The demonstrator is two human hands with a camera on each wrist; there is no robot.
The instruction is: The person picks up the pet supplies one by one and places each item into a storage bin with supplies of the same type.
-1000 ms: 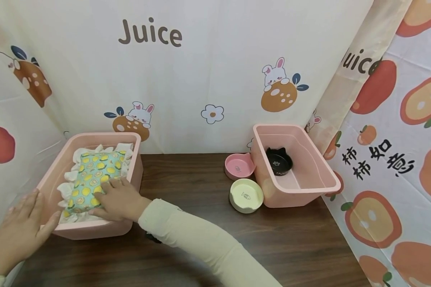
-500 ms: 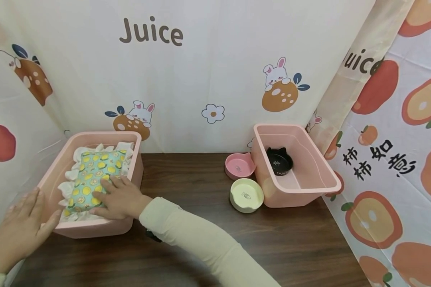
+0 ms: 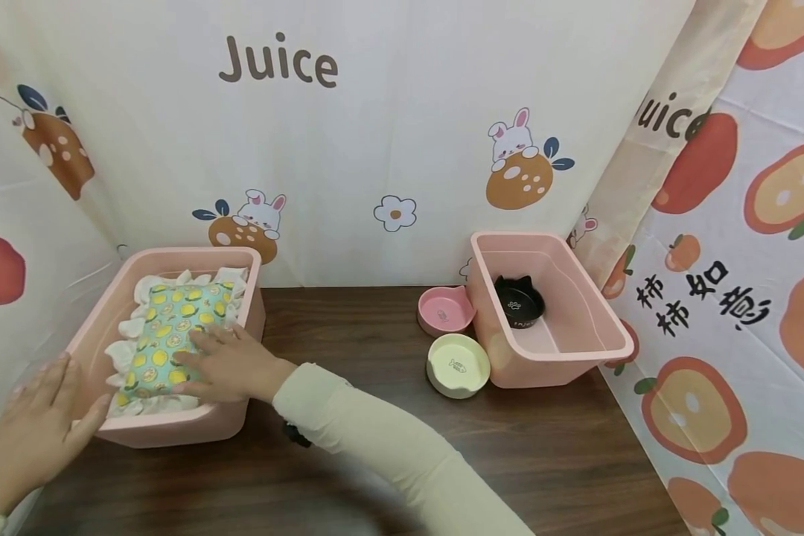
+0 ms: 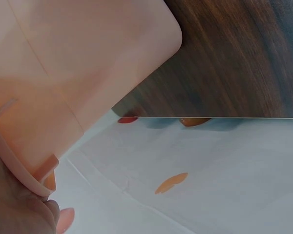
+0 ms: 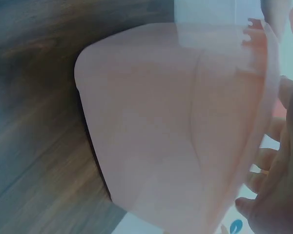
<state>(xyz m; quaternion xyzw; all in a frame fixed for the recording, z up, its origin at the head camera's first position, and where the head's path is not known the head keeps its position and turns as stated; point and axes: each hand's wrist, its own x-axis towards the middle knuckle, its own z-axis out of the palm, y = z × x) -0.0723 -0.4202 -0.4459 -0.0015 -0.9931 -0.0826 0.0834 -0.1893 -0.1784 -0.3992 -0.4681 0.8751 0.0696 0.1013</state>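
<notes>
A small turquoise pillow [image 3: 167,335] with a lemon print and white ruffles lies inside the left pink plastic bin [image 3: 221,428]. My right hand [image 3: 234,365] is over the pillow's near right edge and the bin's right rim, fingers spread and loosely straight. My left hand [image 3: 36,428] lies on the bin's near left corner, its fingers straight along the rim. In the left wrist view the left hand [image 4: 19,200] shows at the rim, mostly cut off. In the right wrist view the right hand [image 5: 278,170] stands just beyond the rim of the pink bin [image 5: 151,122].
At the right stands a second pink bin [image 3: 563,365] with a black cat-eared bowl [image 3: 519,301] inside. Against its left side sit a pink bowl [image 3: 445,311] and a pale yellow bowl [image 3: 458,366] on the dark wooden table [image 3: 348,357]. Printed curtains [image 3: 402,134] enclose the table.
My right hand has drawn slightly to the right over the pillow, its wrist now further past the bin's right side. The left hand, pillow and bowls stay where they were.
</notes>
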